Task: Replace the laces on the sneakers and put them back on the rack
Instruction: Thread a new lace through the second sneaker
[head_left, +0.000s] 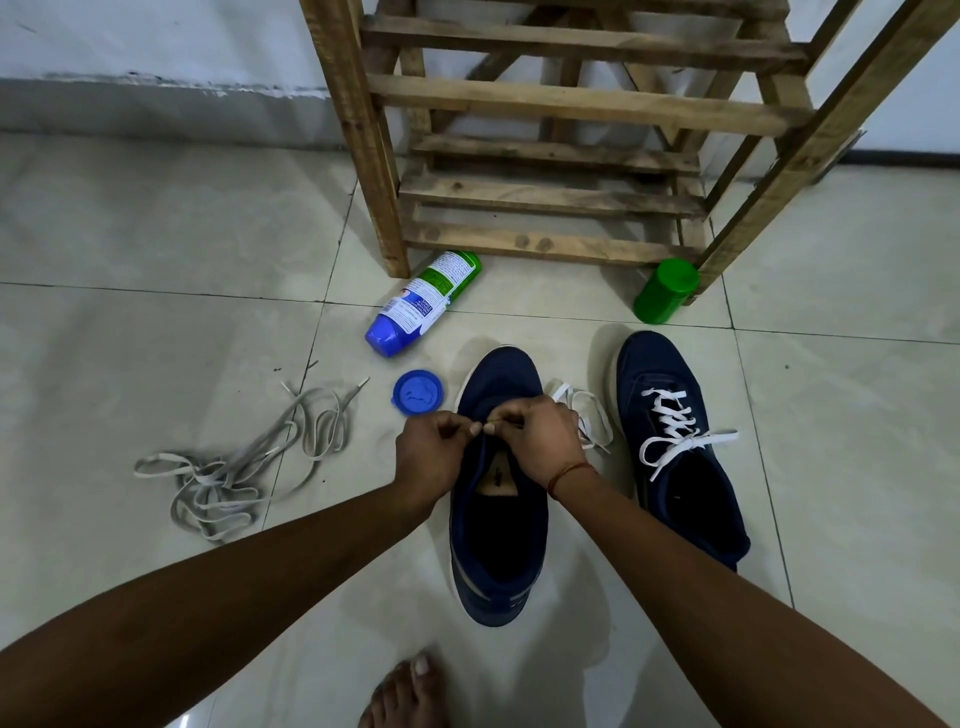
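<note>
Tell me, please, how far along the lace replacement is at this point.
Done: the laced sneaker on the right has a white lace through its eyelets, and the old grey laces lie heaped on the floor. In hand: the left hand and right hand pinch the new white lace at the unlaced sneaker. Left: finish threading it, then set both on the rack.

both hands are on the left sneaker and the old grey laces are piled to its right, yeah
Not quite: the head view shows the old grey laces piled to the left of the left sneaker. The left hand and right hand are indeed on it.
</note>
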